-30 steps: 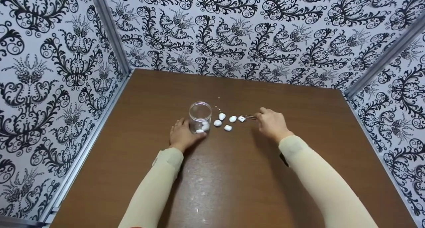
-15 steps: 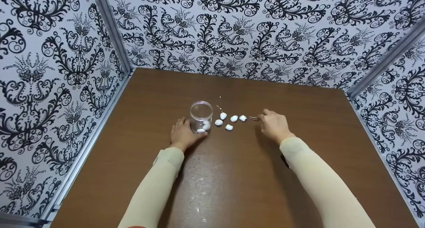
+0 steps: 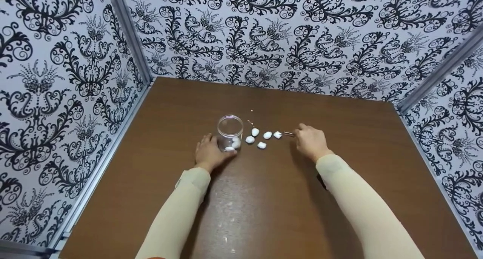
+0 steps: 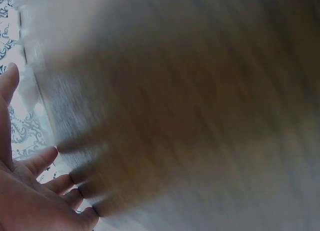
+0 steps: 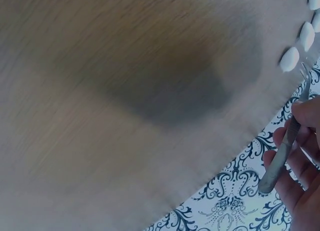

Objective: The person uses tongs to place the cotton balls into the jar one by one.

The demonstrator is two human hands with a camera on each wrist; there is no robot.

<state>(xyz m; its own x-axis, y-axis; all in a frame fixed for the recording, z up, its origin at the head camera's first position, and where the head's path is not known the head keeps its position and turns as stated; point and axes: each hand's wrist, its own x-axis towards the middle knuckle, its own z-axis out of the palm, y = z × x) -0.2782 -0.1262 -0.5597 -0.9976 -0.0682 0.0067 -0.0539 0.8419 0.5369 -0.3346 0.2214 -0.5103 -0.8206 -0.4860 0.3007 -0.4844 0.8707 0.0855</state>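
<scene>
My left hand (image 3: pixel 209 153) holds a clear, open-topped jar (image 3: pixel 230 127) near its base, thumb in front and fingers along the left side. Inside the jar lie a few cotton balls (image 3: pixel 236 142). The jar shows only partly in the left wrist view, beyond the spread fingers (image 4: pixel 42 161). My right hand (image 3: pixel 311 142) pinches metal tweezers (image 5: pixel 286 151), their tips pointing left. At those tips sits the rightmost cotton ball (image 3: pixel 277 134); whether they grip it cannot be told. In the right wrist view the tips look slightly parted beside a cotton ball (image 5: pixel 289 59).
Several more cotton balls (image 3: pixel 262 145) lie loose between the jar and the tweezers. Small pale specks (image 3: pixel 251 123) dot the brown table (image 3: pixel 256 198) behind them. Patterned walls (image 3: pixel 264 36) with grey metal posts enclose the table at the back and sides.
The tweezers and right hand have shifted very slightly at the rightmost cotton ball. The left hand stays at the jar. The whole head view has drifted a little.
</scene>
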